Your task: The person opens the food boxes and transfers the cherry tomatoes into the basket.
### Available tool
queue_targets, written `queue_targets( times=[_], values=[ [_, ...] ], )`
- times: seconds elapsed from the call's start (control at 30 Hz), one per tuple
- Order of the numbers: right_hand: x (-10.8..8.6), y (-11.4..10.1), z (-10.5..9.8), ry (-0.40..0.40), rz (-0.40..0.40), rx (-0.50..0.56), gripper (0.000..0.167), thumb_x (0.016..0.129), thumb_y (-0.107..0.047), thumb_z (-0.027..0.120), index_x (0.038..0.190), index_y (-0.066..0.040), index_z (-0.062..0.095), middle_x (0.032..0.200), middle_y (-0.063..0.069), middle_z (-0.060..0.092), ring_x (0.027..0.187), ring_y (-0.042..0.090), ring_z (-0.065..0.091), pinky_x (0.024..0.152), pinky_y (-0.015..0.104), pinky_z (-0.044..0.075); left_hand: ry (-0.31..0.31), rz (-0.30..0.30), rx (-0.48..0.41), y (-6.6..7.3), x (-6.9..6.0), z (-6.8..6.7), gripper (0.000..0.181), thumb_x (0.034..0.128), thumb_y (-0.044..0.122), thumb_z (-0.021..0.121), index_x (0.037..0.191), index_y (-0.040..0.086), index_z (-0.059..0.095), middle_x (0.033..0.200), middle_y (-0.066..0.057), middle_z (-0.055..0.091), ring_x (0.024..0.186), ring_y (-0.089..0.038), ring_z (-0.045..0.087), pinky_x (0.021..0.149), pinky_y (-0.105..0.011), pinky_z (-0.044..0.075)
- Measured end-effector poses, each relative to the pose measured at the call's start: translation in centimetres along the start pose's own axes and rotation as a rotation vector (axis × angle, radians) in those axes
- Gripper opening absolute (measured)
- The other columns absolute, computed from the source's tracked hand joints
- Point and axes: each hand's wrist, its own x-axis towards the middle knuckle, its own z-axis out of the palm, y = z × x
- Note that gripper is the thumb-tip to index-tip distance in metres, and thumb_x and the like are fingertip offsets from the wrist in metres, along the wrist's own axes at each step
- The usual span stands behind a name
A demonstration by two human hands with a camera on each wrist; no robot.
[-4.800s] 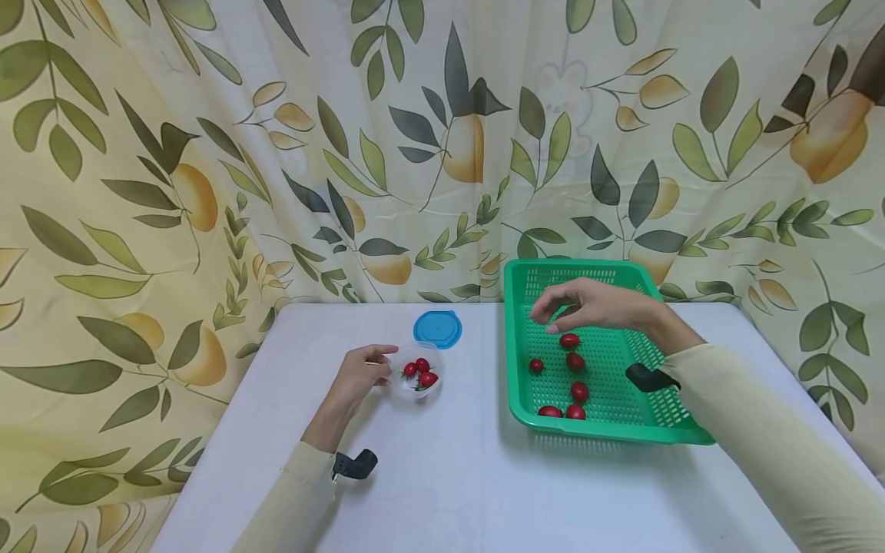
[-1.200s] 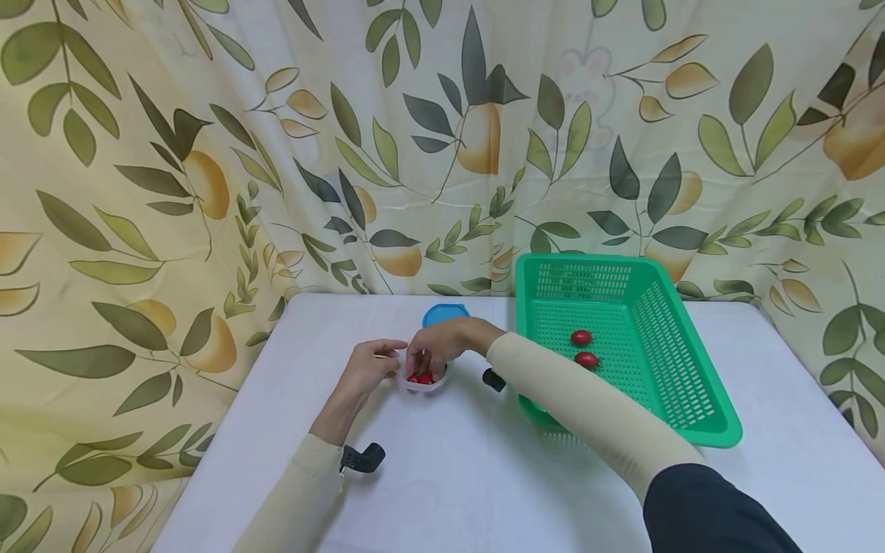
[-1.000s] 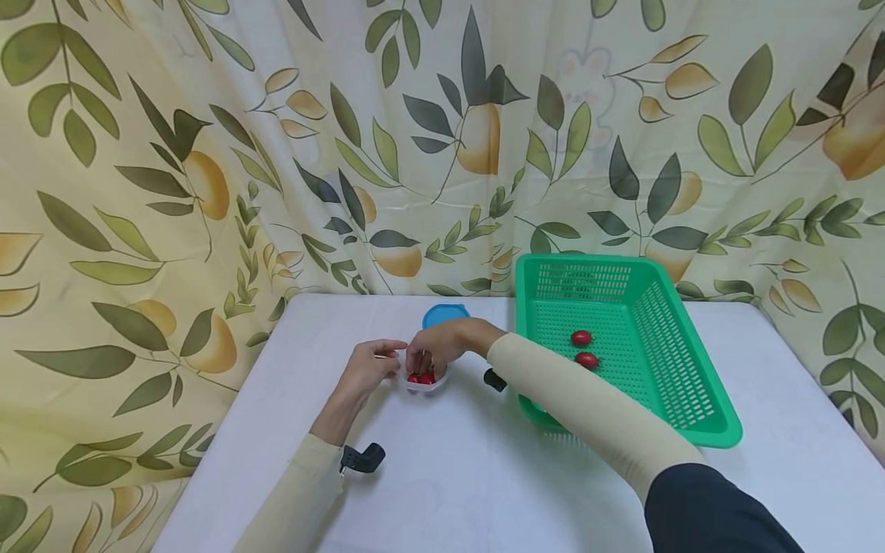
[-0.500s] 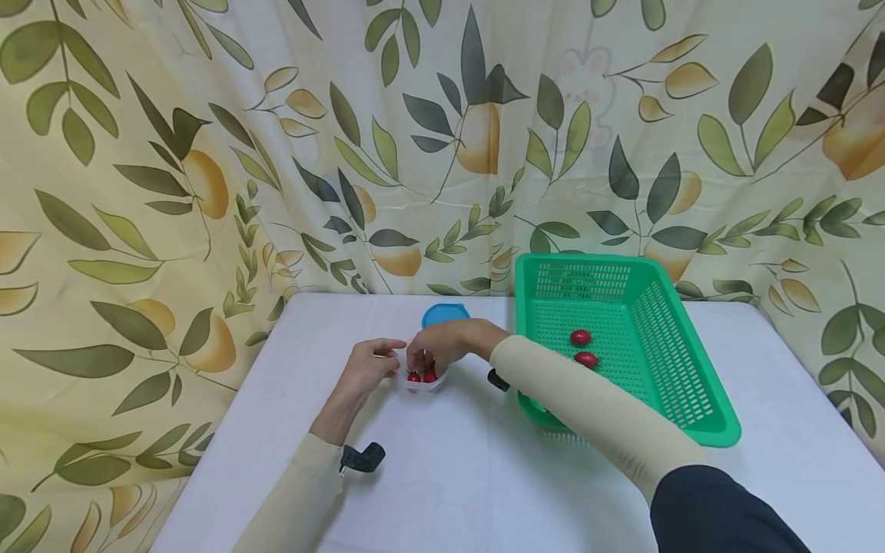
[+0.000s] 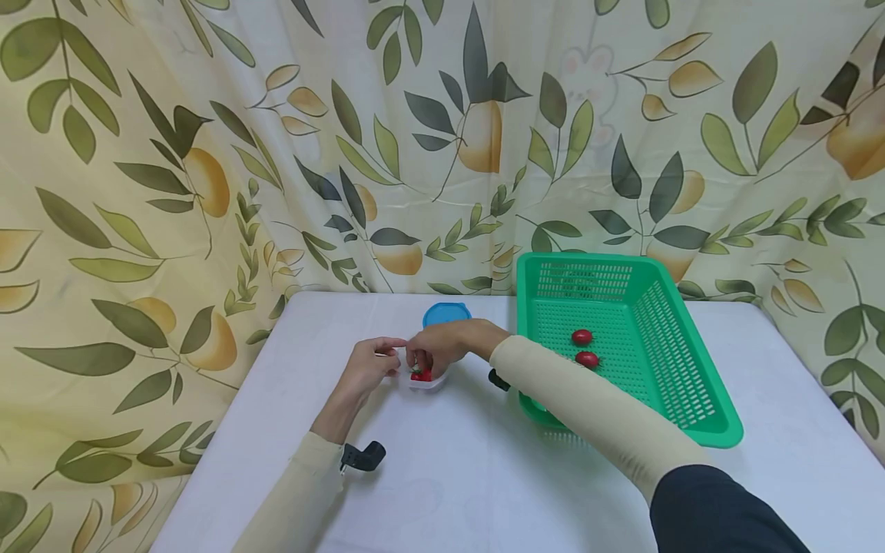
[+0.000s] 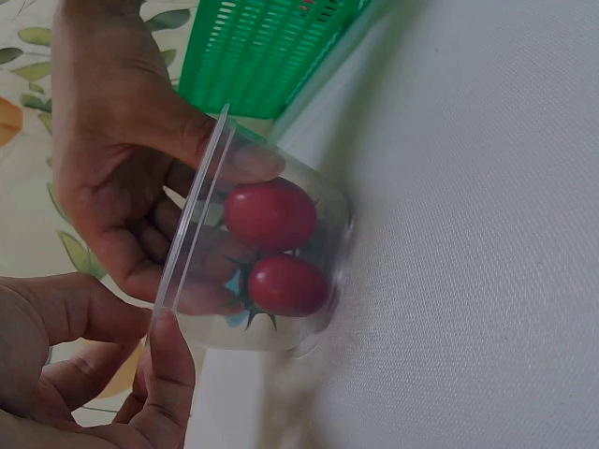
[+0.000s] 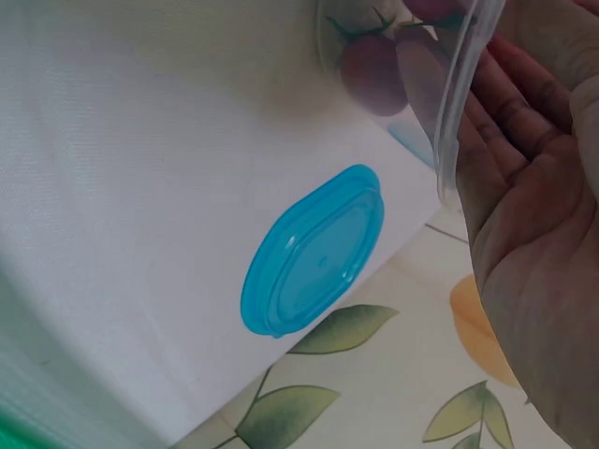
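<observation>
A clear container (image 5: 427,385) (image 6: 329,192) stands on the white table. My left hand (image 5: 362,369) (image 6: 89,313) pinches its rim between thumb and fingers. My right hand (image 5: 445,343) (image 6: 122,122) (image 7: 543,215) reaches over the rim, thumb and fingers curled around the red tomatoes inside. In the left wrist view the thumb lies against the upper tomato (image 6: 270,214); a second tomato (image 6: 287,285) with a green stem sits beside it. The right wrist view shows a fingertip against a tomato (image 7: 372,79). Other contents are hidden by the hand.
A green basket (image 5: 705,369) stands on the right, two red tomatoes (image 5: 582,337) visible in it; my right forearm crosses its near left part. A blue lid (image 5: 445,312) (image 7: 314,257) lies behind the container. A leaf-patterned curtain (image 5: 311,230) hangs behind the table.
Since the oldest frame, my right hand has moved left from above the basket into the container, and fewer tomatoes show in the basket. Lately the tomatoes in the container have shifted under my fingers.
</observation>
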Motion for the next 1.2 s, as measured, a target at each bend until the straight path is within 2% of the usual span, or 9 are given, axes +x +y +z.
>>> queue_targets(
  times=[0.33,0.5,0.67,0.87,1.1,1.2],
  values=[
    [-1.1,-0.2,-0.6,0.025,-0.026,0.038,0.025,0.086,-0.015,0.081,0.109,-0.019,0.072,0.104,-0.009,0.067,0.102,0.014,0.061,0.086,0.027,0.056,-0.007,-0.003,0.059,0.1,0.0,-0.1,0.036,0.0877,-0.008,0.062,0.122,-0.002,0.07,0.097,-0.011,0.055,0.076,-0.018,0.059,0.07,-0.025,0.057],
    [-1.8,-0.7,-1.2,0.026,-0.061,0.114,0.026,0.085,-0.01,0.081,0.109,-0.014,0.073,0.108,-0.006,0.068,0.105,0.016,0.061,0.087,0.029,0.057,-0.009,0.01,0.03,0.1,0.0,-0.2,0.035,0.0874,-0.01,0.061,0.121,-0.004,0.07,0.095,-0.01,0.054,0.074,-0.017,0.057,0.067,-0.024,0.055],
    [-2.5,-1.2,-1.9,0.025,-0.102,0.143,0.027,0.086,-0.008,0.08,0.112,-0.011,0.073,0.112,-0.005,0.068,0.108,0.015,0.062,0.09,0.03,0.057,-0.011,0.027,0.016,0.1,-0.2,-0.2,0.035,0.0863,-0.011,0.06,0.118,-0.004,0.072,0.094,-0.011,0.054,0.074,-0.017,0.056,0.066,-0.024,0.055],
    [-3.7,-1.6,-2.4,0.056,-0.125,0.15,0.021,0.087,-0.009,0.079,0.105,-0.019,0.074,0.112,-0.008,0.068,0.108,0.012,0.065,0.091,0.028,0.056,-0.017,0.045,0.019,0.1,-0.2,-0.2,0.035,0.0858,-0.011,0.059,0.119,-0.007,0.069,0.093,-0.011,0.053,0.075,-0.017,0.056,0.066,-0.023,0.056],
    [-5.5,-1.6,-3.1,0.066,-0.179,0.219,0.026,0.087,-0.008,0.079,0.111,-0.013,0.073,0.113,-0.005,0.069,0.107,0.014,0.065,0.09,0.028,0.057,-0.018,0.026,0.023,-0.1,0.0,-0.3,0.036,0.0873,-0.01,0.059,0.122,-0.006,0.069,0.096,-0.011,0.054,0.08,-0.019,0.055,0.067,-0.023,0.056],
    [-6.3,-1.3,-3.4,0.082,-0.185,0.224,0.027,0.087,-0.01,0.079,0.113,-0.017,0.072,0.114,-0.005,0.068,0.108,0.013,0.065,0.09,0.028,0.057,-0.02,0.016,0.017,-0.1,0.1,-0.2,0.037,0.0872,-0.011,0.059,0.122,-0.006,0.069,0.097,-0.012,0.054,0.081,-0.02,0.054,0.067,-0.023,0.056]
  ],
)
